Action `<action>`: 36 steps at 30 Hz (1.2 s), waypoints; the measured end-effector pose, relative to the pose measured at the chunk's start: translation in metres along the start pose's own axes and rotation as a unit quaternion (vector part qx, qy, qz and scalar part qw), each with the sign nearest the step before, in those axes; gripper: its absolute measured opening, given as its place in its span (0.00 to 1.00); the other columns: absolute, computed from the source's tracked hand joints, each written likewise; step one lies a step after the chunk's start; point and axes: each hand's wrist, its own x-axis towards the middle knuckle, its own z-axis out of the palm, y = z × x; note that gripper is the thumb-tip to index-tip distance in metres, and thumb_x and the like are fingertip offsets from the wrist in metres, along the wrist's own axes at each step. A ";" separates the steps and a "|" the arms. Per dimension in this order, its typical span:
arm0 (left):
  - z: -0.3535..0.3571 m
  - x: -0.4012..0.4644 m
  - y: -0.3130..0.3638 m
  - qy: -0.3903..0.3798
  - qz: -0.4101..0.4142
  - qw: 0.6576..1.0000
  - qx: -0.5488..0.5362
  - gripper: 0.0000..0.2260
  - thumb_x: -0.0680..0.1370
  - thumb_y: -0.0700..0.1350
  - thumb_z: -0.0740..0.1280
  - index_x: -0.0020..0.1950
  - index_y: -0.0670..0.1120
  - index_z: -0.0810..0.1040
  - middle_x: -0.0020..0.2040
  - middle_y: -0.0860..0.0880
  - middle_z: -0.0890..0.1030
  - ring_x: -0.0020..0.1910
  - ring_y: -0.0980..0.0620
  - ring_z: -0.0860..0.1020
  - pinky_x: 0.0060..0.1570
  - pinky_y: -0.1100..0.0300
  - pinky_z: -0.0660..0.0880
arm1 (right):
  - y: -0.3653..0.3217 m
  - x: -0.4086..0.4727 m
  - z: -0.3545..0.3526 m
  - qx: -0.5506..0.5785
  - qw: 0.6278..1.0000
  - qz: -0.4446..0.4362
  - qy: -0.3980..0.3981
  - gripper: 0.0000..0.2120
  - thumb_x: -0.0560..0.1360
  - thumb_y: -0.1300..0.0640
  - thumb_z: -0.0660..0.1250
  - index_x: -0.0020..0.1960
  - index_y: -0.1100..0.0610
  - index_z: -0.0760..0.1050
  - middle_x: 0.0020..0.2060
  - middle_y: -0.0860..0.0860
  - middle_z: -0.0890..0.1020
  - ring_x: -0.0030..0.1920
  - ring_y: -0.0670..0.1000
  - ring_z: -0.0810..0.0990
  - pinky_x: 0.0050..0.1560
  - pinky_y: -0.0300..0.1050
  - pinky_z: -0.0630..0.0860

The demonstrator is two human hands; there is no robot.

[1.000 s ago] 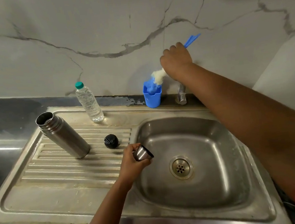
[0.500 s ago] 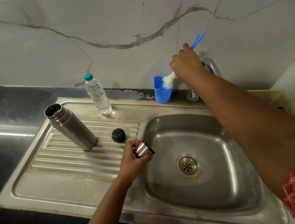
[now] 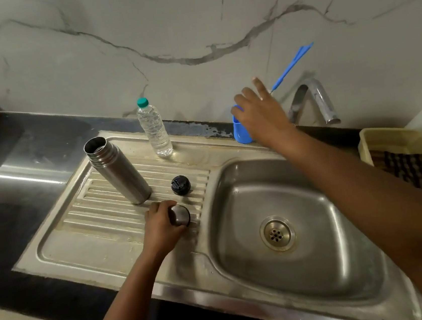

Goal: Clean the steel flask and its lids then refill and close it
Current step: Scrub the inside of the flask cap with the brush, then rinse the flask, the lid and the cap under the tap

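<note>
Head view. Left hand (image 3: 163, 227) curled round the steel cap (image 3: 180, 215), holding it low over the ribbed drainboard (image 3: 100, 214), just beside the basin (image 3: 285, 219). Right hand (image 3: 261, 113) spread wide, holding nothing, hovering in front of the blue cup (image 3: 241, 132); blue brush handle (image 3: 291, 67) sticking up behind, near the tap (image 3: 313, 100). Flask (image 3: 117, 170) upright and uncapped on the drainboard, black stopper (image 3: 180, 185) near its base, water bottle (image 3: 154, 129) behind. Likely step: setting the cap down. Best seated flat across the ribs, clear of the basin edge, so as not to roll or slide in. Brushed steel everywhere, smooth and probably slippery when wet; flask cylindrical with a threaded neck; stopper round, matte plastic; bottle clear, ridged, green-capped. Dark glossy desk (image 3: 15, 161) to the left.
</note>
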 end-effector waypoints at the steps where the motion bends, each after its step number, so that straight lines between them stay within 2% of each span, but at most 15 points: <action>1: -0.001 0.000 -0.001 -0.009 -0.007 1.000 0.020 0.28 0.66 0.38 0.77 0.65 0.44 0.77 0.59 0.42 0.74 0.58 0.39 0.71 0.57 0.52 0.69 | -0.013 -0.002 0.000 0.012 1.000 -0.011 -0.003 0.11 0.73 0.63 0.65 0.55 0.57 0.78 0.52 0.55 0.78 0.58 0.59 0.74 0.73 0.63 0.56; 4: 0.002 0.002 -0.003 -0.034 -0.010 0.998 0.055 0.30 0.67 0.40 0.76 0.69 0.45 0.75 0.61 0.42 0.73 0.59 0.39 0.69 0.59 0.52 0.69 | -0.049 -0.011 -0.001 0.039 0.999 -0.032 0.000 0.11 0.69 0.64 0.64 0.51 0.56 0.79 0.47 0.55 0.79 0.53 0.58 0.77 0.71 0.63 0.62; 8: 0.005 0.003 -0.002 -0.036 -0.005 0.995 0.092 0.33 0.69 0.43 0.74 0.73 0.46 0.70 0.64 0.42 0.72 0.61 0.39 0.68 0.61 0.53 0.67 | -0.094 -0.021 -0.004 0.168 0.985 -0.042 0.017 0.12 0.62 0.67 0.69 0.43 0.57 0.81 0.41 0.55 0.81 0.47 0.59 0.79 0.66 0.62 0.68; 11: 0.005 0.004 -0.002 -0.040 -0.006 0.994 0.097 0.35 0.69 0.44 0.74 0.75 0.46 0.67 0.67 0.42 0.72 0.63 0.39 0.68 0.61 0.52 0.67 | -0.121 -0.026 -0.006 0.227 0.972 -0.053 -0.002 0.12 0.62 0.66 0.71 0.45 0.57 0.81 0.43 0.54 0.81 0.47 0.58 0.79 0.65 0.60 0.69; 13: 0.001 0.003 -0.001 -0.038 -0.009 0.995 0.096 0.39 0.69 0.48 0.76 0.77 0.47 0.64 0.69 0.43 0.71 0.65 0.39 0.68 0.62 0.51 0.68 | -0.135 -0.024 -0.010 0.263 0.962 -0.060 -0.032 0.12 0.66 0.64 0.71 0.49 0.57 0.80 0.48 0.54 0.81 0.50 0.57 0.78 0.66 0.58 0.66; 16: -0.017 0.001 -0.005 0.022 -0.022 0.999 0.029 0.40 0.66 0.52 0.80 0.74 0.46 0.68 0.68 0.41 0.72 0.65 0.39 0.70 0.61 0.48 0.70 | -0.150 -0.014 -0.023 0.322 0.941 -0.054 -0.092 0.14 0.74 0.57 0.68 0.59 0.55 0.77 0.56 0.52 0.79 0.58 0.55 0.75 0.68 0.53 0.61; 19: -0.046 0.008 -0.018 0.125 -0.067 0.988 -0.061 0.33 0.66 0.49 0.81 0.67 0.42 0.73 0.60 0.39 0.76 0.60 0.39 0.74 0.58 0.49 0.71 | -0.162 0.007 -0.038 0.417 0.902 -0.014 -0.113 0.16 0.76 0.52 0.66 0.63 0.52 0.73 0.60 0.50 0.77 0.60 0.53 0.74 0.66 0.50 0.62; 22: -0.075 0.022 -0.028 0.184 -0.102 0.973 -0.094 0.36 0.65 0.49 0.81 0.67 0.40 0.69 0.63 0.39 0.74 0.63 0.41 0.72 0.62 0.48 0.70 | -0.174 0.032 -0.053 0.551 0.819 0.044 -0.156 0.21 0.76 0.52 0.69 0.68 0.52 0.70 0.65 0.51 0.75 0.63 0.54 0.74 0.64 0.51 0.70; 25: -0.097 0.037 -0.030 0.194 -0.099 0.966 -0.142 0.42 0.66 0.48 0.81 0.73 0.43 0.62 0.68 0.41 0.69 0.67 0.43 0.69 0.66 0.47 0.69 | -0.185 0.060 -0.070 0.616 0.758 0.063 -0.205 0.31 0.76 0.55 0.69 0.75 0.53 0.61 0.70 0.54 0.71 0.68 0.56 0.71 0.66 0.52 0.71; 28: -0.107 0.050 -0.031 0.177 -0.080 0.962 -0.191 0.44 0.67 0.48 0.81 0.76 0.47 0.59 0.71 0.43 0.68 0.69 0.47 0.68 0.64 0.53 0.68 | -0.197 0.081 -0.084 0.656 0.714 0.066 -0.236 0.39 0.76 0.60 0.68 0.79 0.53 0.49 0.75 0.56 0.63 0.72 0.57 0.67 0.70 0.53 0.67; 30: -0.108 0.055 -0.030 0.171 -0.051 0.959 -0.219 0.41 0.67 0.46 0.80 0.75 0.49 0.61 0.69 0.46 0.71 0.67 0.49 0.70 0.63 0.54 0.69 | -0.204 0.087 -0.090 0.665 0.703 0.074 -0.241 0.39 0.76 0.62 0.66 0.79 0.53 0.47 0.75 0.56 0.63 0.72 0.57 0.66 0.70 0.52 0.67; 33: -0.104 0.059 -0.026 0.185 -0.026 0.954 -0.235 0.32 0.70 0.42 0.77 0.70 0.48 0.67 0.61 0.52 0.76 0.60 0.52 0.75 0.60 0.51 0.75 | -0.211 0.087 -0.095 0.672 0.700 0.091 -0.225 0.37 0.76 0.66 0.63 0.79 0.52 0.49 0.74 0.56 0.66 0.70 0.57 0.69 0.67 0.50 0.68; 36: -0.102 0.058 -0.020 0.218 -0.023 0.942 -0.255 0.28 0.69 0.41 0.78 0.66 0.47 0.71 0.57 0.53 0.79 0.57 0.51 0.79 0.53 0.60 0.77 | -0.213 0.084 -0.094 0.677 0.697 0.102 -0.212 0.37 0.75 0.67 0.62 0.79 0.50 0.51 0.72 0.55 0.68 0.69 0.57 0.71 0.67 0.52 0.70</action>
